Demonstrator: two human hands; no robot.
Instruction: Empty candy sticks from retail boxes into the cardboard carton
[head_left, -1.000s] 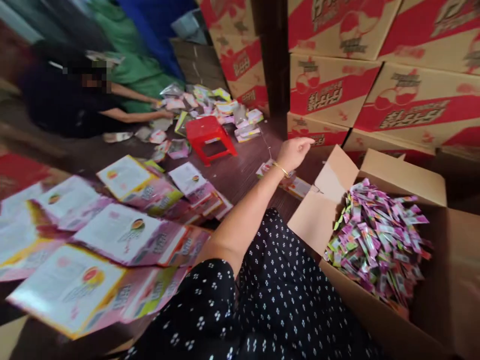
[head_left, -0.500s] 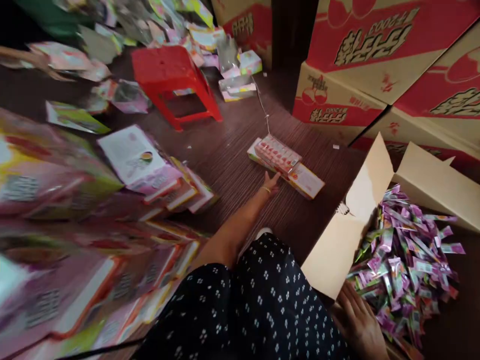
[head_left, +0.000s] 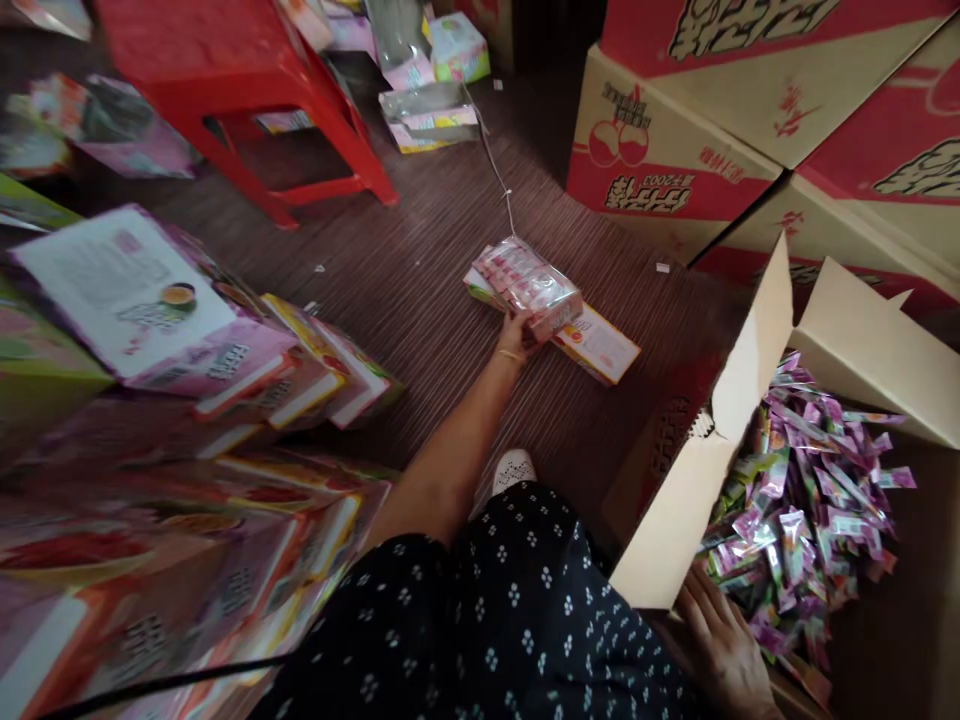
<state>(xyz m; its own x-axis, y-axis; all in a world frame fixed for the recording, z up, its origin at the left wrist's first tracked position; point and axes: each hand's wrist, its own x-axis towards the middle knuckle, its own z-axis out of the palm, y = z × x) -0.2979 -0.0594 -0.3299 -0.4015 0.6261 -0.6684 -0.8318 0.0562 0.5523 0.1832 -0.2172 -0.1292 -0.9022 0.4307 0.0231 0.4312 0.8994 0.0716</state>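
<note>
My left hand (head_left: pixel 517 337) is closed on the near edge of a pink pack in clear plastic wrap (head_left: pixel 529 275). That pack sits over a flat white and yellow printed carton (head_left: pixel 600 345) on the dark floor; whether it is lifted off is hard to tell. At lower right, my right hand (head_left: pixel 724 640) lies flat with fingers stretched along the near side of an open cardboard box (head_left: pixel 675 520). Inside the box is a heap of small purple and green wrapped sachets (head_left: pixel 817 510), just beyond those fingers.
Stacks of printed cartons (head_left: pixel 172 310) fill the left side. A red plastic stool (head_left: pixel 247 100) stands at upper left, with opened packaging (head_left: pixel 431 115) beside it. Large red and brown boxes (head_left: pixel 675 170) are piled at upper right. A string (head_left: pixel 495 165) trails across the floor.
My left hand has reached forward and closed on the pink wrapped pack, which it was only near before. The view has shifted closer and to the right. My right hand stays at the box.
</note>
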